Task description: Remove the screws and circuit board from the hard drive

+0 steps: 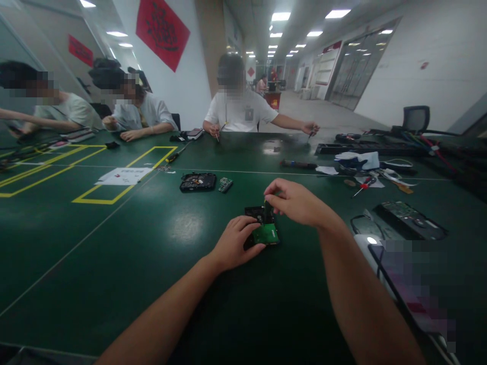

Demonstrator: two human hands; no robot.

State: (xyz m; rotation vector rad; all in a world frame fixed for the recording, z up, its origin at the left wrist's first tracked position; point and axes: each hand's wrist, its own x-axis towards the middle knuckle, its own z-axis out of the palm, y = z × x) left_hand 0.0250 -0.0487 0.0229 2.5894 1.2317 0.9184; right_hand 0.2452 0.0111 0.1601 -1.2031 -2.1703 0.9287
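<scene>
A black hard drive [252, 212] with a green circuit board [268, 234] lies on the green table in front of me. My left hand [239, 242] steadies it, fingers across its left side and thumb at the near edge. Above the drive, my right hand [292, 201] pinches a dark, slim screwdriver [266, 210]. The tool points down at the board; its tip is too small to make out clearly.
Beyond my hands lie an opened black device [198, 182] and a small circuit board [225, 185]. To the right are a red-handled screwdriver [364, 186], another drive-like unit [413, 219] and a phone [411, 294]. Several people sit across the table [133, 263].
</scene>
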